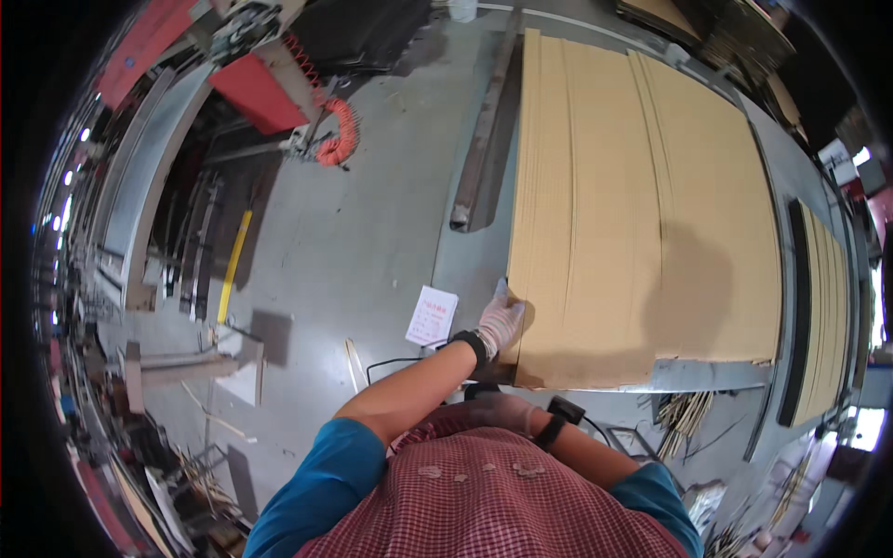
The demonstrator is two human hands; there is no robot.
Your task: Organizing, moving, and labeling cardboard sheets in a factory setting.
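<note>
My left hand (502, 322), in a pale striped glove, is at the near left edge of a large tan cardboard sheet (595, 205). Its fingers lie along that edge and it appears to grip the cardboard there. Long crease lines run down the sheet, which lies flat with another panel (716, 214) to its right. My right hand (502, 411) is close to my waist, in front of the checked apron (465, 493). Motion blurs its fingers, and whether it holds anything cannot be made out. Beside it is a small black object (566, 409).
A printed white paper (433, 314) lies left of the cardboard. Beyond it, a rusty metal beam (484, 139) runs along the sheet's left side. An orange coiled hose (342, 135) hangs by a red machine at far left. Thin strips (684, 423) are bundled below the sheet.
</note>
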